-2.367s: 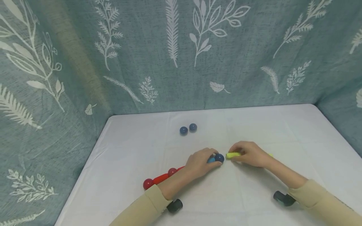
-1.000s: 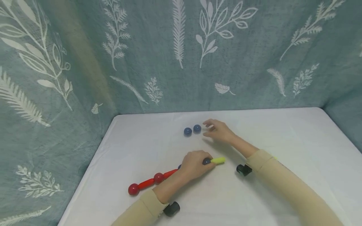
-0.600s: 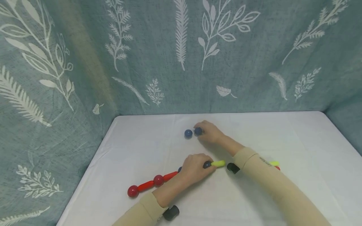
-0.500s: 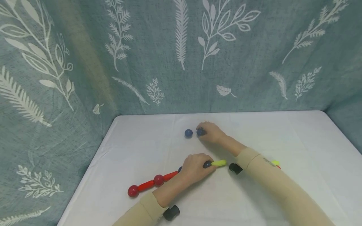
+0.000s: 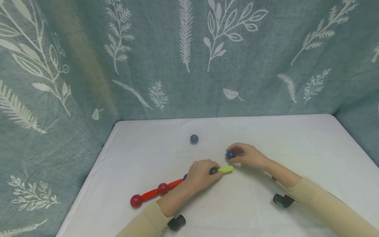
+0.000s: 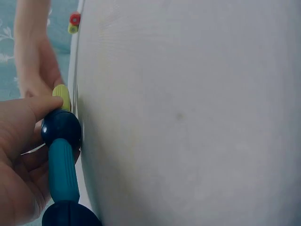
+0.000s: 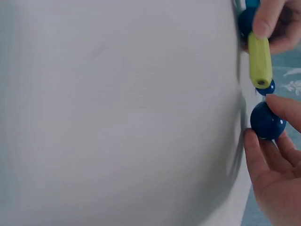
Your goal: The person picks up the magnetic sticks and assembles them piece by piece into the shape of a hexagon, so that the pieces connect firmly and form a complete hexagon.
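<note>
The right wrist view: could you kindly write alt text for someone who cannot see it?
A person's right hand holds a blue ball near, but apart from, the holed end of a yellow rod. The left hand grips the rod where it meets a second blue ball; a white tabletop fills most of the picture.

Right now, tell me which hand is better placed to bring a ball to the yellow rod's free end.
Probably the right hand: it holds a loose blue ball close to the free end of the yellow rod, while the left hand grips the chain.
</note>
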Action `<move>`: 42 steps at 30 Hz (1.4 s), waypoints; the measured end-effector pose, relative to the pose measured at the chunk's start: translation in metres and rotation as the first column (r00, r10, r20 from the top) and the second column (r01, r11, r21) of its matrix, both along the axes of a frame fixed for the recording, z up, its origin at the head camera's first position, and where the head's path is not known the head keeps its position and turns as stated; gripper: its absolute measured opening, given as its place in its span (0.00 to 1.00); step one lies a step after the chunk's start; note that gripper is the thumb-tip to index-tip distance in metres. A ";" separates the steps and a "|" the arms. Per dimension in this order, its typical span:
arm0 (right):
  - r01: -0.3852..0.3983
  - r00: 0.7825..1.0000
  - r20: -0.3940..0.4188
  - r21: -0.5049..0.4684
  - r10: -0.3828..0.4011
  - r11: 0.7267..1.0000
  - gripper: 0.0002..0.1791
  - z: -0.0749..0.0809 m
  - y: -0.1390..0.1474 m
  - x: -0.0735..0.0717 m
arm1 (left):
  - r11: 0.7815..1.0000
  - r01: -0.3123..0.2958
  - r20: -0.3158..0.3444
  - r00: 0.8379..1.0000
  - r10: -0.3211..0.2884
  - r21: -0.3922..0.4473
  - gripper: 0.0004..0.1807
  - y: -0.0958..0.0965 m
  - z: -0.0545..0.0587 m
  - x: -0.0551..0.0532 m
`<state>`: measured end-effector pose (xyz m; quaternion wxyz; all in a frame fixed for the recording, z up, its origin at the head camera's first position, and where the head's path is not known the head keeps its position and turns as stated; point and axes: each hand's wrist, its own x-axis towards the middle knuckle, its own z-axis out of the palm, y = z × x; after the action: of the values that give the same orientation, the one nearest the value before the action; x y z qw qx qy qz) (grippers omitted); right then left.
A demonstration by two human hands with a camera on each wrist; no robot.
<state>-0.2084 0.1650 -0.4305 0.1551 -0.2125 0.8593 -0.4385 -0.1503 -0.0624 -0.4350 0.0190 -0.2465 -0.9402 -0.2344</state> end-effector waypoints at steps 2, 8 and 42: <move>0.010 1.000 0.004 -0.006 -0.010 1.000 0.22 -0.001 0.007 0.009 | 1.000 -0.007 0.000 1.000 0.007 0.004 0.10 -0.001 0.001 0.000; 0.063 0.996 0.068 0.010 -0.063 0.998 0.22 -0.001 0.019 0.024 | 1.000 -0.017 0.037 0.999 0.017 0.005 0.11 -0.002 0.003 -0.001; 0.021 0.983 -0.181 0.099 -0.002 0.995 0.12 -0.009 0.013 0.022 | 0.996 -0.068 0.223 0.972 0.078 -0.050 0.21 -0.066 0.021 0.008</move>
<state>-0.1864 0.1779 -0.4390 0.0844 -0.2385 0.8920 -0.3745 -0.1421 -0.1282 -0.4144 -0.0840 -0.1842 -0.9494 -0.2403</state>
